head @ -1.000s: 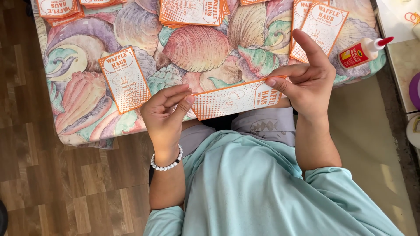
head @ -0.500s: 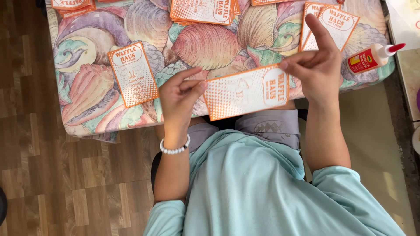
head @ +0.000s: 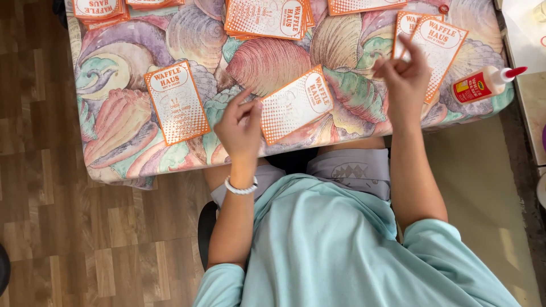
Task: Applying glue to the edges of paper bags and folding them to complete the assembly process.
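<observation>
Where both hands earlier gripped it, orange card (head: pixel 296 104) flat, left hand (head: pixel 242 128) touching, right hand (head: pixel 405 77) released.

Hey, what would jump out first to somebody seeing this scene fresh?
Probably the bright seashell-patterned tablecloth, strewn with orange-and-white printed cards. The left hand touches the edge of one card lying near the table's front edge, while the right hand is raised above it, empty. A glue bottle with a red cap lies at the right.
</observation>
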